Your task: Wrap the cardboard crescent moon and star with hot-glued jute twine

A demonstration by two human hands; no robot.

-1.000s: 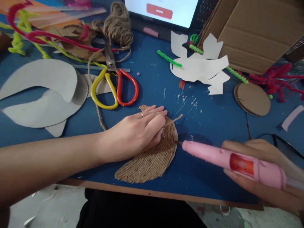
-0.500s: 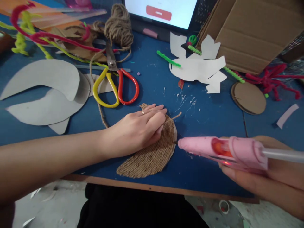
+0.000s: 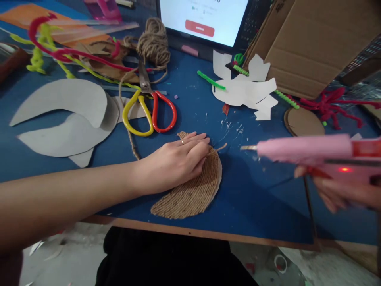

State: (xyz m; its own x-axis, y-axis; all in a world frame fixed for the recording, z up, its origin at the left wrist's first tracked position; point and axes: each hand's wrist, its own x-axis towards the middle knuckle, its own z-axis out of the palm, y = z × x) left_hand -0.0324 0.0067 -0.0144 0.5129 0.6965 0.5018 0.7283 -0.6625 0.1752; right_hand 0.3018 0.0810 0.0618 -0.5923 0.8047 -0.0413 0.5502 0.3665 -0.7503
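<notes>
A twine-covered piece (image 3: pixel 190 194) with a curved pale edge lies near the table's front. My left hand (image 3: pixel 175 163) presses flat on its upper part, fingers together, a ring on one finger. A loose twine end (image 3: pixel 222 147) pokes out beside the fingertips. At the right, my right hand (image 3: pixel 342 190) is wrapped round a pink glue gun (image 3: pixel 309 149) whose red light glows. The gun's metal tip points left, apart from the piece. Scissors (image 3: pixel 154 103) with yellow and red handles lie above my left hand, across the twine.
Grey card shapes (image 3: pixel 62 131) lie at left, below fuzzy wires and a twine ball (image 3: pixel 153 41). A white cut-out (image 3: pixel 244 91), a cardboard disc (image 3: pixel 303 122) and a large cardboard box (image 3: pixel 321 47) are at right. A lit screen (image 3: pixel 202 18) stands behind.
The glue gun in my right hand has moved up and right, away from the piece's edge. My left hand stays on the piece, and the view has shifted slightly.
</notes>
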